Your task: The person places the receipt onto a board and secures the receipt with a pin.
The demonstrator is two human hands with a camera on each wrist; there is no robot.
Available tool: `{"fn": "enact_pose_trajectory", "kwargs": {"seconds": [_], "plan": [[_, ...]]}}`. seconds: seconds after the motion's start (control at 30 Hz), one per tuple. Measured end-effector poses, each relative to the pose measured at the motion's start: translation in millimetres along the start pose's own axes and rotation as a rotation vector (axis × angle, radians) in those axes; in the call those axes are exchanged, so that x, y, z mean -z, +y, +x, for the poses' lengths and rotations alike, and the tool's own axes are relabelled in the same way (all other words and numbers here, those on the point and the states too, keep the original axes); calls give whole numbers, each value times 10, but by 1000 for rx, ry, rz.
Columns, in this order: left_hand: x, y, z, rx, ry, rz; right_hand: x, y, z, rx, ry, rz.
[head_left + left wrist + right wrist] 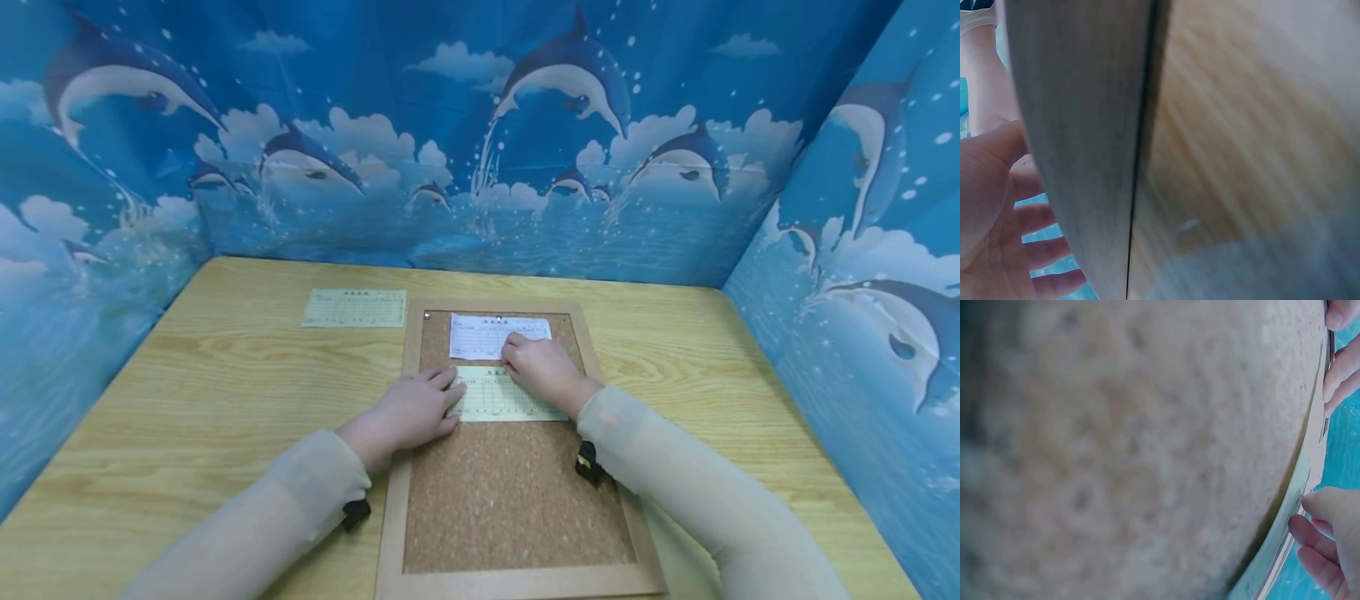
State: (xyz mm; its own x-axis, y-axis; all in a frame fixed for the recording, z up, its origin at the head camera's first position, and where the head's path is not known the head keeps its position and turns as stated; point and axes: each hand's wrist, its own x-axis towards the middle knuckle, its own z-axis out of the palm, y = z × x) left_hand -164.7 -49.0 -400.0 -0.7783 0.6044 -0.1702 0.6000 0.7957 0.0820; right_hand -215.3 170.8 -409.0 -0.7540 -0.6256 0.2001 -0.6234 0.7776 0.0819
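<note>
A light green printed slip (510,407) lies across the upper half of a wood-framed corkboard (517,500). My left hand (416,408) rests on the board's left frame, fingers spread, with its fingertips on the slip's left edge. At the slip's top edge my right hand (547,367) pinches a small pushpin, mostly hidden behind thumb and fingertips. Just above is a white printed slip (472,337), fixed by a pushpin (498,318) at its top middle. In the right wrist view, the thumb and forefinger of the right hand (1335,537) meet close to the paper.
Another pushpin (427,316) sits in the board's upper left corner. A second green slip (355,308) lies on the wooden table (247,367), left of the board's top. Blue dolphin-print curtains (465,225) stand along the table's back and sides.
</note>
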Motion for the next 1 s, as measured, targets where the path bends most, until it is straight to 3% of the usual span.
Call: {"fn": "enact_pose_trajectory", "kwargs": {"seconds": [1.0], "plan": [[-20, -3, 6, 0, 11, 1, -6, -14, -22, 30, 10, -46]]}}
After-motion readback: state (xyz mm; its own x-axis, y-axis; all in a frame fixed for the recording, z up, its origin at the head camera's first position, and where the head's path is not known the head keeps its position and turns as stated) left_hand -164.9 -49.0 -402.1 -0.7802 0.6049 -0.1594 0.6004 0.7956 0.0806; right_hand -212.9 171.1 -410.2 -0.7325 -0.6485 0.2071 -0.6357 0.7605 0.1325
